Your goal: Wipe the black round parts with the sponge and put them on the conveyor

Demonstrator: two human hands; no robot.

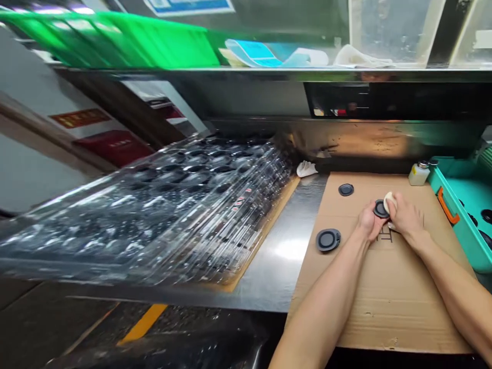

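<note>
My left hand [369,221] is closed around a dark round cap-like part [380,208], held above the cardboard sheet [357,287]. In my right hand [406,215] is a cream-coloured wiping pad [389,201], pinched by the fingers and touching the part's right edge. Part of the pad is hidden behind those fingers. Left of my hands, two similar dark round parts lie on the cardboard: a smaller one [346,189] farther away and a larger one [328,240] with a side tab nearer to me.
Clear plastic trays [184,205] holding dark round parts are stacked at the left. A small bottle [418,173] stands beside a turquoise bin [442,179] with an orange handle [448,206]. A crumpled white cloth [306,169] lies at the back. Overhead, a shelf carries a green basket [134,41].
</note>
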